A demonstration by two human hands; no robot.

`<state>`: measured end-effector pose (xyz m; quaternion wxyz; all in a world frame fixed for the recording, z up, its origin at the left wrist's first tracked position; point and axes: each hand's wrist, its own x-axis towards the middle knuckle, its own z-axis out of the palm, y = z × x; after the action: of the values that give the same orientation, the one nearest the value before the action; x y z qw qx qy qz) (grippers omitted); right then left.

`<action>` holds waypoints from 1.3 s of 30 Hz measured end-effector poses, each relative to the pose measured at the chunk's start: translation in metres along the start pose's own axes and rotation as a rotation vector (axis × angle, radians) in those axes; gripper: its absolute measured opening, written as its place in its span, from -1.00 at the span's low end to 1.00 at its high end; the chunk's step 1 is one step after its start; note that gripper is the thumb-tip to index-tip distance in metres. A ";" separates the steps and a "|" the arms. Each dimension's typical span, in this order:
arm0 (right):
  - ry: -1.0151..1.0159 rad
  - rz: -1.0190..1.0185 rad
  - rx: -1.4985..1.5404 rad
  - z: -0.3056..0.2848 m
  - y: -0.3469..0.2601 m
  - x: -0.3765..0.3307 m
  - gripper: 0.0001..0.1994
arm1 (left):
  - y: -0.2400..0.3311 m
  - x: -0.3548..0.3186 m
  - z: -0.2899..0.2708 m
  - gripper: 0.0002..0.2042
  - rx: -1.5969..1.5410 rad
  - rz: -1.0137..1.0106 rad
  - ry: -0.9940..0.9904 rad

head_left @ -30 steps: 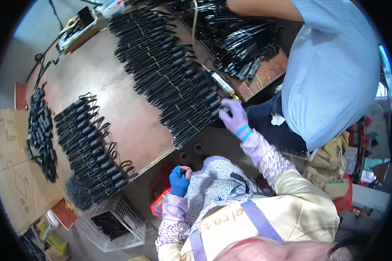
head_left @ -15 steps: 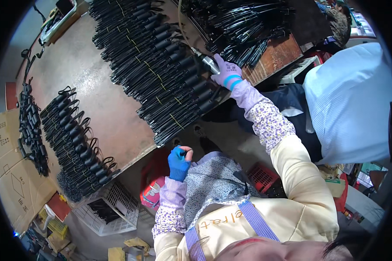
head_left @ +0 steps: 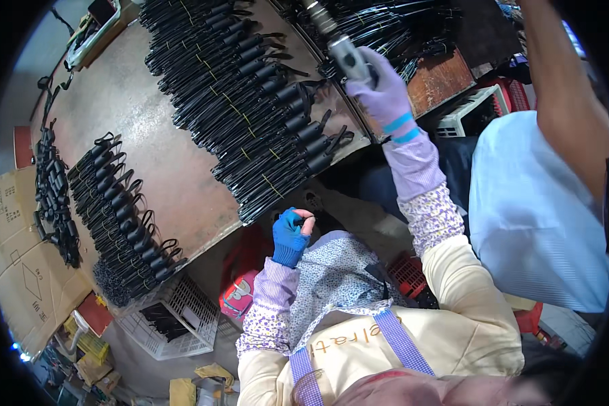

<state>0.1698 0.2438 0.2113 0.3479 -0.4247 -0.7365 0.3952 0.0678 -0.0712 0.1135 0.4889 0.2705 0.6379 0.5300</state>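
Note:
My right hand (head_left: 384, 88), in a purple glove, grips a silver cylindrical air tool (head_left: 348, 59). The tool is tilted above the gap between two tables, its upper end toward the top edge. Close by lies a long row of black folded umbrella frames (head_left: 243, 122) with handles and wrist straps, tied with yellow bands. My left hand (head_left: 293, 233), in a blue glove with bare fingertips showing, is curled closed over my lap, before the table's front edge. What its fingers hold, if anything, is hidden.
A shorter row of umbrella frames (head_left: 118, 216) and a heap of black handles (head_left: 55, 196) lie at the left. More black frames (head_left: 386, 30) are piled on the far right table. Another person's arm (head_left: 565, 88) reaches in at right. A white crate (head_left: 203, 318) stands below.
My right hand has lifted the air tool off the row's handle ends, moving slightly right. My left hand has shifted a little right and up. A co-worker's arm has come in at right.

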 end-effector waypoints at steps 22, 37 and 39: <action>-0.232 0.029 1.163 -0.002 0.054 -0.092 -0.47 | -0.034 0.171 0.068 -0.92 0.384 0.271 0.047; -0.104 -0.041 0.637 0.040 0.112 -0.064 -0.71 | -0.047 0.182 0.086 -0.90 0.494 0.314 0.108; -0.033 0.088 0.644 0.051 0.109 -0.068 -0.71 | -0.049 0.182 0.081 -0.88 0.520 0.325 0.091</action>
<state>0.1915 0.2034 0.0811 0.4351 -0.3178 -0.5598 0.6295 0.0821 0.1053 0.0096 0.2830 0.4610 0.7218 0.4317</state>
